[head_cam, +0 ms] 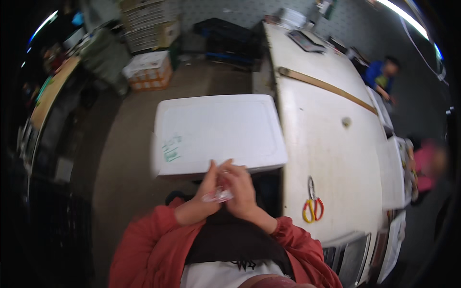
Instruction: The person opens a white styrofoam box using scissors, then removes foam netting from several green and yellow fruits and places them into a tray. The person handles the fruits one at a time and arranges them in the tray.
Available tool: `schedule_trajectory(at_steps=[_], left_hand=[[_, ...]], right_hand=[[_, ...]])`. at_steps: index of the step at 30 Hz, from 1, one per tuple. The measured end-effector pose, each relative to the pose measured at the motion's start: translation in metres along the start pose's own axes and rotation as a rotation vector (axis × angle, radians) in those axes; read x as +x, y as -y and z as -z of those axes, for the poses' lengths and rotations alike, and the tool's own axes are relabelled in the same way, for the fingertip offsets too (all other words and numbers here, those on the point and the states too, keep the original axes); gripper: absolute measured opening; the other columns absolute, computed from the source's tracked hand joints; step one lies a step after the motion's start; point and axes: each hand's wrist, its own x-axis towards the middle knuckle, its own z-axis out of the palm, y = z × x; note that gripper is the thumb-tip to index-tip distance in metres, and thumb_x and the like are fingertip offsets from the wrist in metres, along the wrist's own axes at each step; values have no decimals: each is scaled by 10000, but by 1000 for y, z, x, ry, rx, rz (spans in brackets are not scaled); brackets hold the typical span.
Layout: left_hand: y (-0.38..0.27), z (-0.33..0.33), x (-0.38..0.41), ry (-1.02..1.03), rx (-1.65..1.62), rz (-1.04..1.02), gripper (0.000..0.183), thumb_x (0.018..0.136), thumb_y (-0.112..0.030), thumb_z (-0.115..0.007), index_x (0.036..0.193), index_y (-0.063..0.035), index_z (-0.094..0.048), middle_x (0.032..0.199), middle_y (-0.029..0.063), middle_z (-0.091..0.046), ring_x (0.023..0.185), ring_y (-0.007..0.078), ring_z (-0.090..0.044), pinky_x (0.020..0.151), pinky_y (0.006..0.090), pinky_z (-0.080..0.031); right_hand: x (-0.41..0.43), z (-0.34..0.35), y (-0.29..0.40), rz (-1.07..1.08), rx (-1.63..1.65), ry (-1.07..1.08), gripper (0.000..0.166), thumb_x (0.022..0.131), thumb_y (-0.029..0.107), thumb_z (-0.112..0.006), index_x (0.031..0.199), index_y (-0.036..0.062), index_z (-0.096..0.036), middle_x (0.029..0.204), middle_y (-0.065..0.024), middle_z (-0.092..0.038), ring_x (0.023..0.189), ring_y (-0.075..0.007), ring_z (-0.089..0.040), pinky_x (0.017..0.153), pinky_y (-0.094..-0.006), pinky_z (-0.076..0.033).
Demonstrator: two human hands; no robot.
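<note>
Close to my body, my left hand [206, 192] and my right hand [242, 187] come together around a small clear plastic bag [219, 194]. Something reddish shows through the bag, but blur and my fingers hide what it is. Both hands are above the near edge of a white foam box [219, 129] with green handwriting on its top. The fingertips overlap that edge in the picture; whether they touch it I cannot tell.
To my right runs a white worktable [331, 151], bearing scissors [312, 207] with red and yellow handles and a wooden strip [327, 88]. A taped carton [149, 72] stands on the floor ahead. Two people, one in blue [378, 77], one in pink [426, 165], are beyond the table.
</note>
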Motion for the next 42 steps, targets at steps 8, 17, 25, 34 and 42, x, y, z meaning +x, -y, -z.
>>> schedule_trajectory(at_steps=[8,17,25,34,42], left_hand=[[10,-2,-13,78,884,-345,972,908,-451,-680,1545,-7,-96,1512,167,-278,1398,284,-329,1144,390,-290],[-18,5,-2,-77,634,-227,417,1072,-343,-400,1341,-34,-475,1203,65,-571,1098,147,-567,922,308,-476],[5,22,-15,97,478,-18,594,1070,-442,-322,1520,-55,-288,1493,91,-406,1404,206,-354,1168,385,-284],[-1,14,-18,-87,61,53,736,1042,-586,-180,1554,-58,-215,1515,179,-391,1391,282,-390,1183,395,-275],[9,11,-21,105,383,14,613,1043,-571,-292,1476,-140,-336,1417,7,-416,1332,137,-377,1076,340,-359]], right_hand=[[9,10,-7,-233,138,149,622,843,112,-617,1421,35,-400,1463,-248,-375,1329,-427,-398,1103,-478,-338],[7,18,6,-90,382,174,727,860,257,-682,1464,11,-361,1526,-261,-279,1391,-426,-341,1143,-501,-301],[15,2,-6,-365,265,26,386,853,119,-614,1226,20,-616,1201,-180,-630,1117,-358,-600,982,-487,-453],[8,-13,6,91,70,49,263,714,-12,-701,965,46,-647,850,-106,-658,719,-297,-602,645,-379,-460],[1,-10,-21,-607,584,-48,241,986,171,-554,1112,-33,-575,827,-88,-676,729,-102,-622,621,-257,-488]])
